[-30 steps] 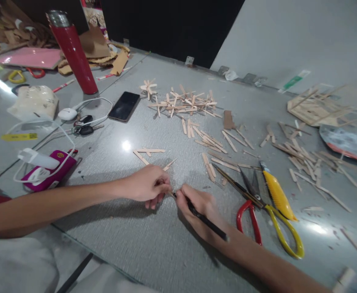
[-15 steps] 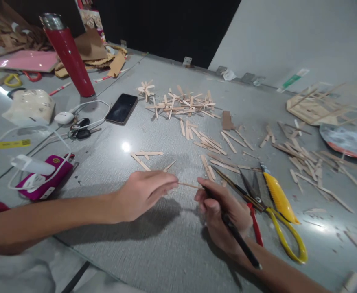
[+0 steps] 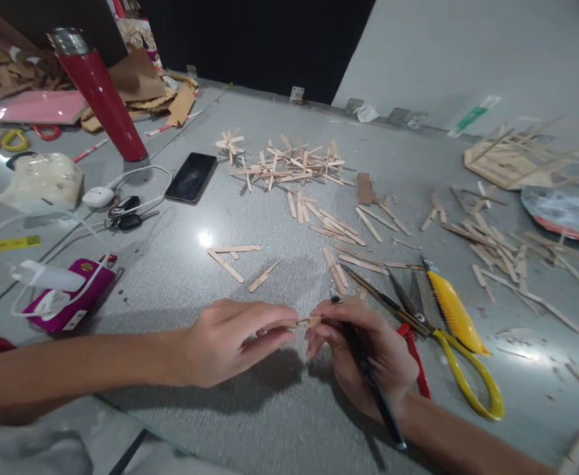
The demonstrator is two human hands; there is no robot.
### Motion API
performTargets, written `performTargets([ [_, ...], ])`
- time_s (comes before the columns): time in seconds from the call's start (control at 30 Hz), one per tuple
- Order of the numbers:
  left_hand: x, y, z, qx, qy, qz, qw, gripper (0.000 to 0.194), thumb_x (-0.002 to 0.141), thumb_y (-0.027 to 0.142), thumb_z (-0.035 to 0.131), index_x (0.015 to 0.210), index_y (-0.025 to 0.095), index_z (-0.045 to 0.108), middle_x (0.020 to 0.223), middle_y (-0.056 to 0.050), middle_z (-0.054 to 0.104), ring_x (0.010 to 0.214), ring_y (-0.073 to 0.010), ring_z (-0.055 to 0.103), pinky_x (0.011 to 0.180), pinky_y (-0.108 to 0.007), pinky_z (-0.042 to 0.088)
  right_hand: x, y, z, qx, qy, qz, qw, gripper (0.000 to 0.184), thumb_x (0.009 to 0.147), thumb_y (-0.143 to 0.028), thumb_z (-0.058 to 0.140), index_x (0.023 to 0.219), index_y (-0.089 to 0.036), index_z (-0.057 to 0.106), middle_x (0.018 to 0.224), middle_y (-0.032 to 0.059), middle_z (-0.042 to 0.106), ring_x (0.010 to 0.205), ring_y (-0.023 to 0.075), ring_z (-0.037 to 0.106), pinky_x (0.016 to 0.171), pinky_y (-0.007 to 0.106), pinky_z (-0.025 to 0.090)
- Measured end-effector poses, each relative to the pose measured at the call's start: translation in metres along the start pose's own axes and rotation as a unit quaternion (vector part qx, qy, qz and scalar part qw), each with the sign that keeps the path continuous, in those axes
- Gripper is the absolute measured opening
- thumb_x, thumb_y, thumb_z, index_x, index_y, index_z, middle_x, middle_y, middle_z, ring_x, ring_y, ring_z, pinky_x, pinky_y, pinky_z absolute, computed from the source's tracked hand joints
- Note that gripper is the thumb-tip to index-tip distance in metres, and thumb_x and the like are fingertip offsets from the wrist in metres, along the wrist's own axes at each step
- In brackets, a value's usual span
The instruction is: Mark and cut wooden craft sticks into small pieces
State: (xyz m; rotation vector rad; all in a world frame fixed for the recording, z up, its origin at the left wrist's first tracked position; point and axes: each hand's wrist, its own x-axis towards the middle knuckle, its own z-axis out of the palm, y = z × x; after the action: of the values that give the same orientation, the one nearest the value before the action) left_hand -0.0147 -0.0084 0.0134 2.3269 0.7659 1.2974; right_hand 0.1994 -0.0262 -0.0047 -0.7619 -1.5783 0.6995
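Note:
My left hand is closed, thumb and fingers pinching a thin wooden craft stick held edge-on above the table. At that stick's other end, the fingertips of my right hand are closed on a pale wooden piece; whether it is the same stick I cannot tell. Across my right palm lies a slim black pen-shaped tool, its kind unclear. Just beyond my hands, a few craft sticks form an angled shape, with a small joined piece beside them.
Yellow-handled scissors, a yellow cutter and a red-handled tool lie right of my right hand. Stick piles spread behind. A phone, red bottle, keys and purple box stand left.
My hands have come closer together and slightly lower, and the stick between them shows less of its length. The small joined piece beyond my left hand is now fully uncovered.

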Motion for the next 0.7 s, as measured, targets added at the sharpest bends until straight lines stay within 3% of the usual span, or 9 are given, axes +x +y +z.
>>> performTargets([
  [0.17, 0.001, 0.001, 0.001, -0.021, -0.016, -0.014, 1.0, 0.007, 0.105, 0.02, 0.064, 0.107, 0.015, 0.068, 0.083, -0.004, 0.079, 0.063, -0.0111, 0.073, 0.062, -0.018, 0.057, -0.001, 0.001, -0.002, -0.012, -0.01, -0.001, 1.0, 0.032, 0.098, -0.004, 0.063, 0.122, -0.024, 0.071, 0.086, 0.0014, 0.074, 0.053, 0.012, 0.07, 0.051, 0.025, 0.058],
  [0.33, 0.005, 0.0, 0.0, -0.041, -0.056, -0.072, 0.995, 0.009, 0.104, 0.021, 0.065, 0.1, 0.016, 0.071, 0.078, -0.002, 0.078, 0.062, -0.0109, 0.071, 0.06, -0.018, 0.057, -0.003, 0.0, -0.005, -0.116, -0.027, -0.034, 0.992, 0.033, 0.093, -0.004, 0.071, 0.118, -0.025, 0.071, 0.089, 0.0033, 0.079, 0.064, 0.0168, 0.076, 0.06, 0.029, 0.064],
  [0.5, 0.008, -0.006, 0.0, -0.026, -0.067, -0.044, 0.996, 0.015, 0.103, 0.015, 0.061, 0.094, 0.017, 0.073, 0.09, -0.007, 0.082, 0.076, -0.0157, 0.078, 0.071, -0.023, 0.064, -0.006, -0.003, -0.003, -0.184, -0.032, -0.049, 0.981, 0.039, 0.092, -0.005, 0.074, 0.123, -0.028, 0.071, 0.091, 0.0045, 0.081, 0.073, 0.0203, 0.079, 0.062, 0.029, 0.067],
  [0.7, -0.002, -0.011, 0.005, 0.115, -0.038, 0.057, 0.991, 0.01, 0.099, 0.01, 0.062, 0.098, 0.015, 0.07, 0.09, -0.006, 0.082, 0.077, -0.0183, 0.08, 0.075, -0.028, 0.066, -0.007, -0.002, 0.004, -0.182, -0.033, -0.075, 0.98, 0.036, 0.094, -0.006, 0.073, 0.123, -0.026, 0.072, 0.087, 0.0035, 0.082, 0.07, 0.0184, 0.078, 0.062, 0.027, 0.067],
])
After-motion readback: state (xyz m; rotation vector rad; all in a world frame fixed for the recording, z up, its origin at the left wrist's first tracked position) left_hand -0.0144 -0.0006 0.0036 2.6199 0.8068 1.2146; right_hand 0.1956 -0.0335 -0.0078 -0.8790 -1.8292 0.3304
